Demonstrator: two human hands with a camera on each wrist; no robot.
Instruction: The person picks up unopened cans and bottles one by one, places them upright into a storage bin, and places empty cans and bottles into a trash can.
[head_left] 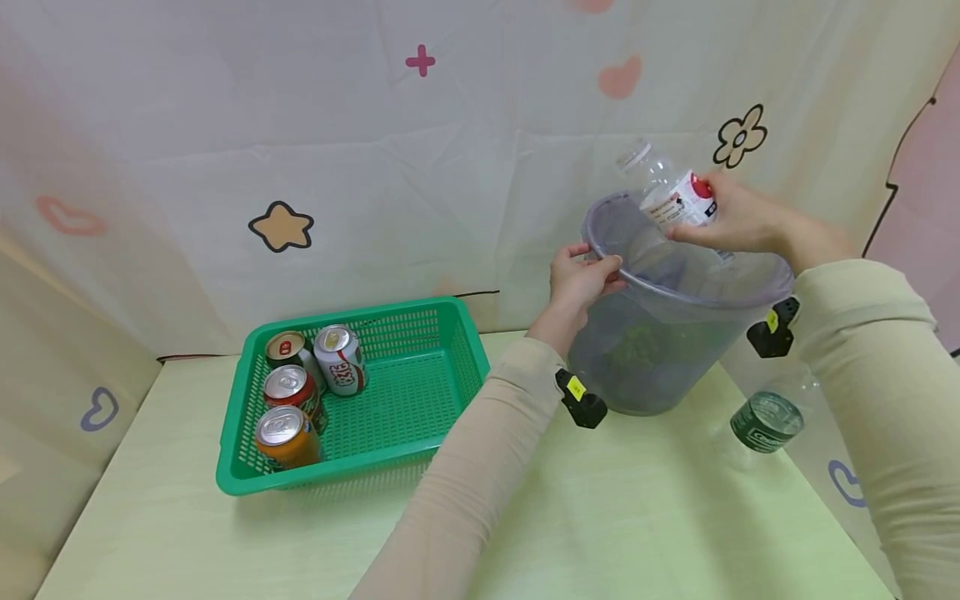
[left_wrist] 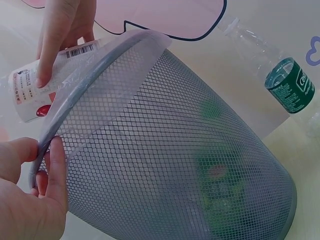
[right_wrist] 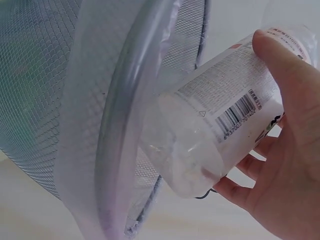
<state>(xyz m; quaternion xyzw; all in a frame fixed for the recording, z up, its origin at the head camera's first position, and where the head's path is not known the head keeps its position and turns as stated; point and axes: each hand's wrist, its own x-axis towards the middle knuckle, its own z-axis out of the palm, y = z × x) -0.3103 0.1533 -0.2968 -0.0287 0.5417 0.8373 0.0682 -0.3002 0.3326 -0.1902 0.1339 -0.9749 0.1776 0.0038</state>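
My left hand (head_left: 576,287) pinches the rim of a grey wire-mesh wastebasket (head_left: 637,367), thumb on one side of the rim and fingers on the other. A thin clear bag lines the wastebasket and folds over its rim; green items show through the mesh (left_wrist: 220,165). Over the wastebasket's mouth, my right hand (head_left: 750,215) grips a clear plastic bottle (head_left: 678,202) round its white-and-red label. The bottle is tilted, neck up and to the left, base toward the opening. In the right wrist view, its base (right_wrist: 190,170) is right by the lined rim.
A green plastic basket (head_left: 405,400) stands on the left of the pale green table (head_left: 600,517), with several drink cans (head_left: 287,437) at its left side. Right of the wastebasket, a clear bottle with a green label (head_left: 767,421) stands near the table edge. A patterned curtain (head_left: 450,167) hangs behind.
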